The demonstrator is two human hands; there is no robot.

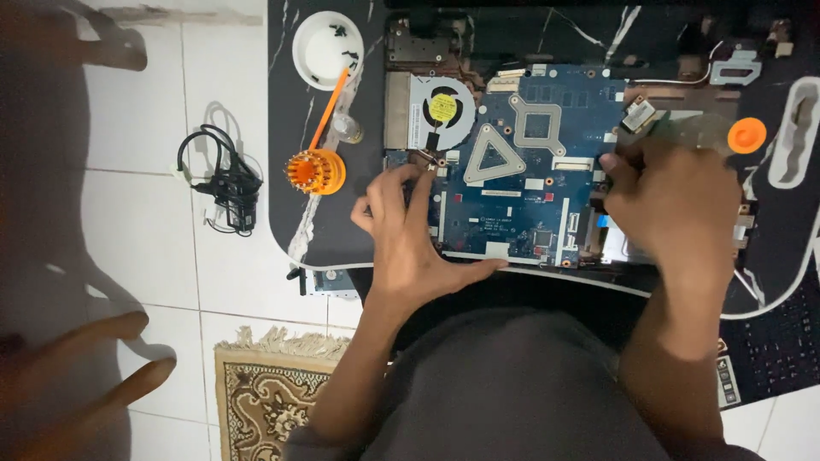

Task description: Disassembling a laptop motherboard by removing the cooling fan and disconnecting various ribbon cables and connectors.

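Note:
A blue laptop motherboard (530, 162) with a round cooling fan (440, 113) lies in an opened dark laptop base (598, 34) on a black marbled table. My left hand (414, 230) rests flat on the board's lower left edge, fingers spread, holding nothing. My right hand (670, 201) is curled at the board's right edge and grips a clear-handled screwdriver (700, 130) with an orange cap (746, 135), its tip hidden by my fingers.
A white bowl (328, 49) with small screws, an orange pry stick (329, 107), an orange bit holder (315, 171) and a small clear bottle (348, 128) sit left of the board. A black cable bundle (224, 183) and a patterned rug (265, 393) lie on the white tiles.

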